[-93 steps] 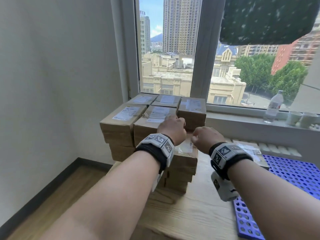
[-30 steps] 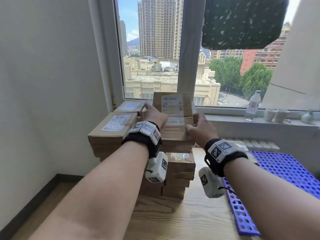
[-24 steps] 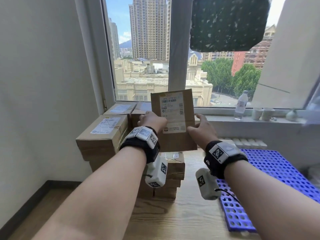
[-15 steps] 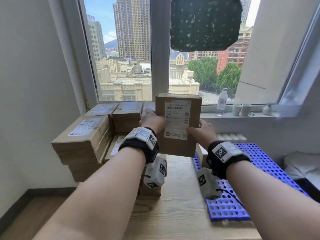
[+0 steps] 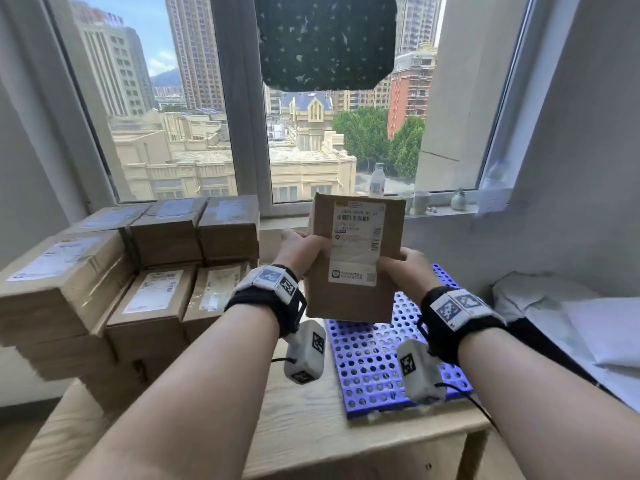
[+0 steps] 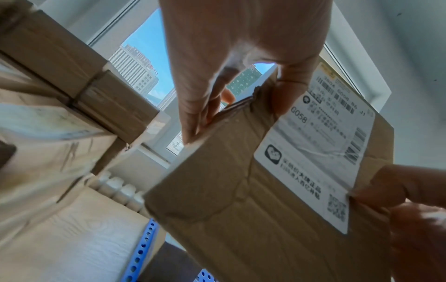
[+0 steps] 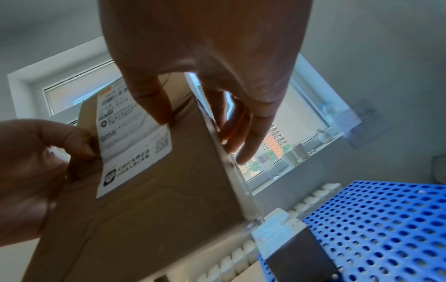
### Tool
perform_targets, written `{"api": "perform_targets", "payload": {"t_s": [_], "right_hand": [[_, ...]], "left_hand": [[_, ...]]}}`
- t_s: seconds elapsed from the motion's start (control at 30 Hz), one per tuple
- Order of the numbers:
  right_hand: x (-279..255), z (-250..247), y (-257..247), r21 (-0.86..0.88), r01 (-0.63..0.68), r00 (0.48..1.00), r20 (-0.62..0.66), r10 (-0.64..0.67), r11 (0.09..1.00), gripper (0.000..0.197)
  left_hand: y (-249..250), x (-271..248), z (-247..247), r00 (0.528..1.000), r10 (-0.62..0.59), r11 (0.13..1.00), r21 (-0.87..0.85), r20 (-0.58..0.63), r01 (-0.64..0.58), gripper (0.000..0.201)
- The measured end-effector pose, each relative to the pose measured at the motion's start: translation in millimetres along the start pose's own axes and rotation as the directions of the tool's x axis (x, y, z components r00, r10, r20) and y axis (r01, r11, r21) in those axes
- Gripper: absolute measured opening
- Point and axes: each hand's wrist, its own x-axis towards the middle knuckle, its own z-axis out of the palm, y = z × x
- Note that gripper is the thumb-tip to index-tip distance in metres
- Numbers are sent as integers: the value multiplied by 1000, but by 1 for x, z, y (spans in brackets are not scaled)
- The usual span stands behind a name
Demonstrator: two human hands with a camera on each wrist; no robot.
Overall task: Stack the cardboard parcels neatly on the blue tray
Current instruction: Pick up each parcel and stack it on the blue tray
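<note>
A cardboard parcel with a white shipping label hangs upright in the air, label toward me, above the far left part of the blue perforated tray. My left hand grips its left edge, thumb on the label face and fingers behind. My right hand grips the right edge the same way. The wrist views show the parcel pinched between both hands. Several more parcels are stacked on the left. Another parcel lies at the tray's far left corner.
The tray sits on a wooden table whose front edge is near me. A radiator runs behind the table under the window. A water bottle and cups stand on the sill. White bedding lies at right.
Both hands took a parcel off the left stack, tipped it upright and carried it right until it hangs over the blue tray. My view swung right with it.
</note>
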Motion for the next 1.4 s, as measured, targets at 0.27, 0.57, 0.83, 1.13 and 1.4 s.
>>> {"api": "perform_targets", "payload": {"t_s": [0.27, 0.57, 0.83, 1.13, 1.4], "right_hand": [[11, -73, 49, 66, -64, 997, 39, 61, 996, 28], [41, -92, 93, 146, -116, 991, 90, 103, 983, 53], [108, -99, 119, 194, -126, 989, 102, 107, 973, 56], [208, -95, 129, 210, -162, 984, 105, 143, 964, 61], [271, -97, 162, 191, -243, 970, 37, 240, 951, 30]], "left_hand": [[-25, 5, 80, 993, -36, 995, -86, 117, 46, 46], [-39, 36, 124, 985, -79, 988, -121, 155, 98, 71], [-48, 104, 162, 978, -78, 988, -119, 194, 103, 53], [-50, 205, 182, 952, -149, 973, -131, 268, 189, 53], [-67, 268, 204, 931, -182, 976, -53, 317, 209, 42]]}}
